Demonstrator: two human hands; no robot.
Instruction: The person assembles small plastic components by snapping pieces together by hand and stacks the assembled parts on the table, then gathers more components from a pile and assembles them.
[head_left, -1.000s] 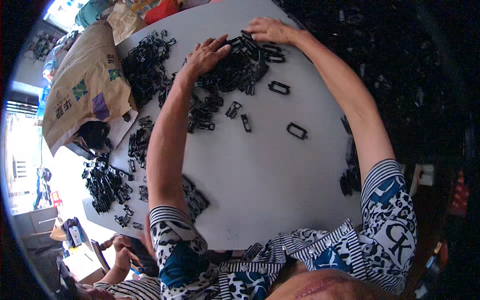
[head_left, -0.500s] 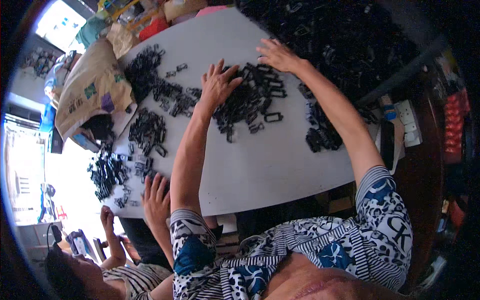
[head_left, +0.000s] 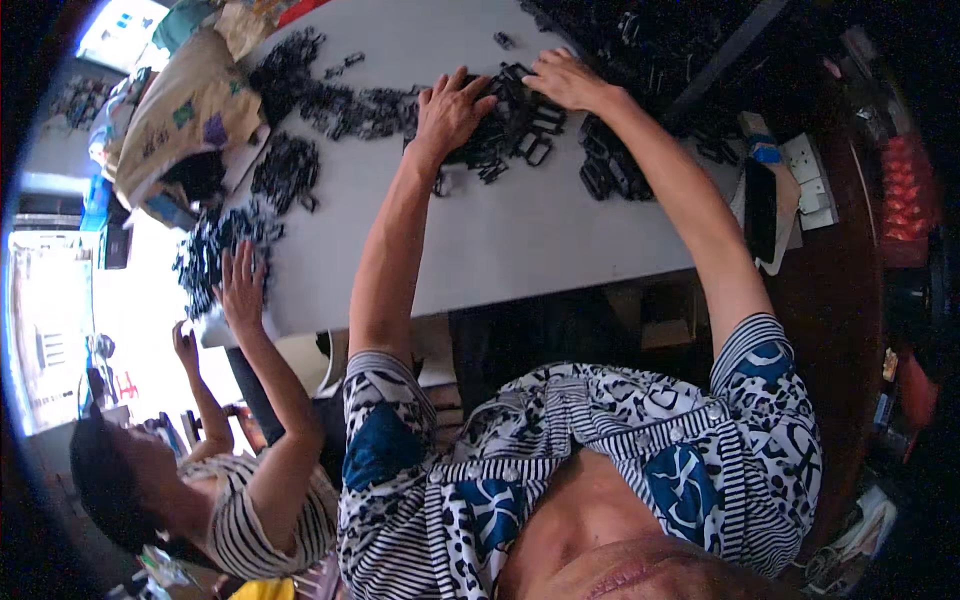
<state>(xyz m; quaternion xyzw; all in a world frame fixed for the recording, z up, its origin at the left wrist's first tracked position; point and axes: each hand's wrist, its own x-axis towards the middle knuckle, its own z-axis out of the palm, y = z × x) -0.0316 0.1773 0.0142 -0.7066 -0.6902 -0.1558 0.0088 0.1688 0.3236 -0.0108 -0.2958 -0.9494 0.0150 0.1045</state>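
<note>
A pile of small black plastic buckles (head_left: 490,145), several shaped like rectangular frames, lies on the pale table (head_left: 520,240). My left hand (head_left: 452,115) rests on the pile's left side, palm down with fingers spread. Over its far right edge, my right hand (head_left: 570,80) reaches in, fingers stretched and slightly bent. Neither hand visibly grips a piece; what lies under the palms is hidden. Between my right forearm and the pile sits a smaller heap of black pieces (head_left: 610,165). A band of similar parts (head_left: 350,108) runs off left of my left hand.
A co-worker (head_left: 260,480) at the left has a hand (head_left: 240,285) by another black heap (head_left: 215,245). A tan sack (head_left: 180,130) leans on the left edge. Dark bulk parts (head_left: 650,40) fill the far right. A phone-like black slab (head_left: 760,210) and white power strip (head_left: 808,170) lie right.
The view has shifted, so the table sits higher. My hands have drawn closer together over the pile, which looks more compact. The co-worker's hand has moved over the left heap.
</note>
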